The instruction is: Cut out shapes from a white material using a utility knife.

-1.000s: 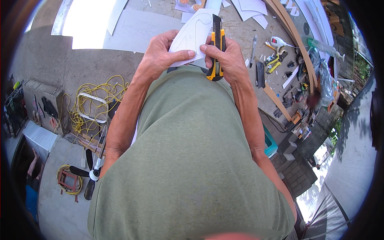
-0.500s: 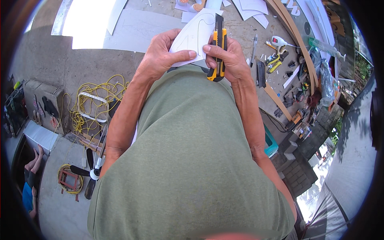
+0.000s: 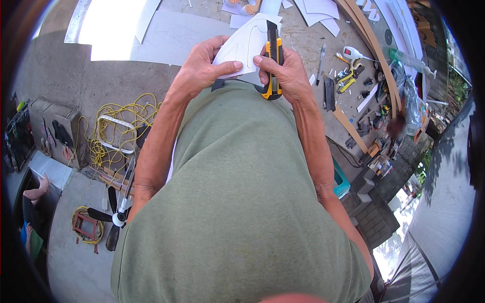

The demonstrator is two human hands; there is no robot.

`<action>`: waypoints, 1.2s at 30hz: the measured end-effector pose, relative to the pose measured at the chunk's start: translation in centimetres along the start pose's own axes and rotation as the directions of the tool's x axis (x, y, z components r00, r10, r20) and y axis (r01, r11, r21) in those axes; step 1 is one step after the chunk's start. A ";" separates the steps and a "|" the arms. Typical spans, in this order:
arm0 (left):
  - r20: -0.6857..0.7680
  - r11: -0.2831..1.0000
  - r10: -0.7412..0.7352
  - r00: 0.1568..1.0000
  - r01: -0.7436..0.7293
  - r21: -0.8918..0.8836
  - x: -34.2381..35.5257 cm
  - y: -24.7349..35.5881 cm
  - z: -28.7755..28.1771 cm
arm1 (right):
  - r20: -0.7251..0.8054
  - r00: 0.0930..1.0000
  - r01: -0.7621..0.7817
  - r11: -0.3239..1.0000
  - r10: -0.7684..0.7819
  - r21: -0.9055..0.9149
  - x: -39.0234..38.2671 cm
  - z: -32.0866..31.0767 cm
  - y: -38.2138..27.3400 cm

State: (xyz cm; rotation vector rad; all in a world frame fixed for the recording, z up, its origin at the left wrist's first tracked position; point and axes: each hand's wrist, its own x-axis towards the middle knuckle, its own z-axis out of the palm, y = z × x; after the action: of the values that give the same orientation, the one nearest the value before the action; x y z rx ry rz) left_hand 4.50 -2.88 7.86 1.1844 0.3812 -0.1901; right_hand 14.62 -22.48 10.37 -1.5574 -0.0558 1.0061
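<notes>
A white sheet piece with curved drawn outlines is held in front of me. My left hand pinches its lower left part, thumb on top. My right hand grips a yellow and black utility knife, its dark blade end pointing up and away. The right thumb also presses on the sheet's right edge, so the knife lies right beside the piece. Fingers beneath the sheet are hidden.
Larger white sheets and offcuts lie beyond my hands. To the right are a pen, yellow-black pliers, a glue gun and brown strips. Yellow cord and a fan are at left; a person is lower left.
The sheet, knife and both hands have shifted slightly, and the sheet's tilt differs a little. Both grips stay the same. The person at lower left has changed posture.
</notes>
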 end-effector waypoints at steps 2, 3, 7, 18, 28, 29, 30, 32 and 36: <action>-0.100 0.967 -0.026 0.995 0.051 0.251 0.6 -1.1 -0.5 | -0.029 0.999 0.016 0.982 -0.022 -0.190 0.3 -0.2 0.7; -0.105 0.968 -0.030 0.994 0.055 0.246 1.2 -2.6 -1.2 | -0.053 0.997 0.026 0.927 -0.049 -0.374 0.3 -0.3 0.9; -0.217 0.728 0.281 0.935 -0.060 0.683 2.4 -6.3 -2.7 | 0.035 0.997 0.064 0.584 -0.062 -0.809 -0.2 -1.0 2.6; -0.205 0.602 0.476 0.855 -0.147 0.785 0.8 -6.5 -1.9 | 0.109 0.989 0.065 0.365 0.101 -0.929 0.3 0.8 2.0; -0.584 0.990 0.068 0.809 0.017 0.138 -0.2 -7.5 -2.6 | 0.178 0.983 0.128 0.531 0.043 -0.838 0.6 -0.4 3.2; -0.582 0.973 0.137 0.802 -0.001 0.229 -0.4 -7.5 -2.6 | 0.180 0.983 0.130 0.531 0.043 -0.837 0.6 -0.3 3.1; -0.583 0.973 0.138 0.800 -0.001 0.229 -0.5 -7.4 -2.7 | 0.159 0.987 0.115 0.586 0.023 -0.802 0.6 -0.3 2.8; -0.359 0.694 0.612 0.704 -0.260 0.672 -0.9 -6.9 -2.9 | 0.141 0.990 0.105 0.638 0.006 -0.763 0.2 -0.3 2.6; -0.348 0.639 0.654 0.672 -0.243 0.730 -1.1 -7.1 -3.3 | 0.160 0.986 0.092 0.680 0.037 -0.727 -1.3 -2.0 2.9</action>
State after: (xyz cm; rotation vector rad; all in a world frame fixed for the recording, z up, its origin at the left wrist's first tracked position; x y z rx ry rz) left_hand 0.44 -2.48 1.12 1.9965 0.5511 0.6077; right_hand 13.61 -25.63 8.49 -2.1877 -0.6795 1.1561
